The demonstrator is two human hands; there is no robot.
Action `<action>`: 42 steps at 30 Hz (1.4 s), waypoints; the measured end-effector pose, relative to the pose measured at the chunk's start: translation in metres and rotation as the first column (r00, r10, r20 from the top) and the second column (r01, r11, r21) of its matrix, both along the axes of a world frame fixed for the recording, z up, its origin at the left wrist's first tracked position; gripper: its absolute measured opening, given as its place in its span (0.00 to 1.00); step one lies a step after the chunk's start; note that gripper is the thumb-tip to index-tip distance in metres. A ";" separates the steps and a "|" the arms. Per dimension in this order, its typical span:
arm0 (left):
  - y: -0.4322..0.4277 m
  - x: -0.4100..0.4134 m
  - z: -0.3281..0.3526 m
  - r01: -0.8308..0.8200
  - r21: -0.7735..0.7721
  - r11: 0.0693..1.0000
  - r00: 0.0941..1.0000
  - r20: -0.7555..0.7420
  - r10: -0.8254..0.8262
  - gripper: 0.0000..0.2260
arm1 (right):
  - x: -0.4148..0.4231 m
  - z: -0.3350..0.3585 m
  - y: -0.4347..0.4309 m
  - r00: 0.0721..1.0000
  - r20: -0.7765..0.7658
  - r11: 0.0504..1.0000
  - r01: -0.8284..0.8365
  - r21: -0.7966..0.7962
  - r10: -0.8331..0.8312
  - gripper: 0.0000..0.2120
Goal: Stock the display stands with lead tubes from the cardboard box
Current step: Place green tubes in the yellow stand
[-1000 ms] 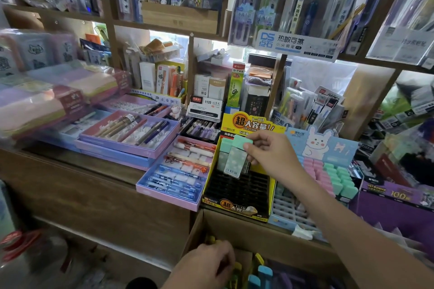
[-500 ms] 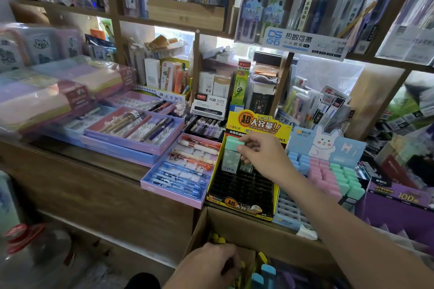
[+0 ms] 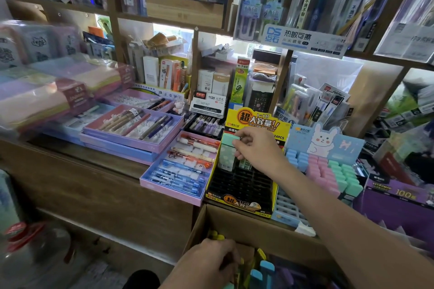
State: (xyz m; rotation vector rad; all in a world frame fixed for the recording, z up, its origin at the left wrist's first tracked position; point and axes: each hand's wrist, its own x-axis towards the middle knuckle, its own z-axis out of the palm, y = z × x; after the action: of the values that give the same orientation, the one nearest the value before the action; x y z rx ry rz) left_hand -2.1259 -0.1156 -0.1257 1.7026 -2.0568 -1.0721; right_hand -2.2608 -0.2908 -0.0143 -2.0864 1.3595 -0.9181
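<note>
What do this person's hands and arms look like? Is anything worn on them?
Both are bare. The right hand shows no glove, ring or watch, and the right forearm is uncovered all the way to the picture's edge, with no sleeve in view. The left hand is gloveless too. Only the hand and its bare wrist show at the bottom edge.

Brown wooden shelving (image 3: 112, 19) with thick uprights fills the wall. Below it, a dark wooden tabletop (image 3: 98, 159) tops a plank-fronted base with a lower wooden ledge (image 3: 105, 230). Pale daylight glows through a gap (image 3: 172, 29) behind the shelves, possibly a window. The grey floor (image 3: 94, 275) is blurred.
</note>
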 end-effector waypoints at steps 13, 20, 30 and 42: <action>0.002 0.001 -0.004 0.004 -0.033 0.999 1.000 0.002 -0.004 0.05 | -0.006 -0.003 0.017 0.888 -0.458 0.958 -0.090 -0.274 -0.047 0.12; 0.004 0.003 -0.008 0.043 -0.103 0.994 0.999 0.019 -0.041 0.05 | -0.014 -0.001 0.033 0.912 -0.408 0.974 -0.065 -0.215 -0.029 0.19; 0.009 -0.005 0.002 0.060 -0.093 0.994 0.997 -0.043 -0.064 0.04 | -0.080 -0.047 0.145 0.999 0.049 0.976 0.013 0.219 -0.024 0.10; 0.057 -0.013 -0.009 0.053 0.082 0.995 0.902 0.424 -0.083 0.29 | -0.141 -0.125 0.224 0.905 -0.426 0.815 0.245 0.524 0.002 0.16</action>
State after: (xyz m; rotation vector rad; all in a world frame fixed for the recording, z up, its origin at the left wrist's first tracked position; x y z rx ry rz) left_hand -2.1391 -0.0590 -0.1348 2.0654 -2.3760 -0.8505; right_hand -2.4023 -0.0668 -0.1398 -1.7698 1.7349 -0.0566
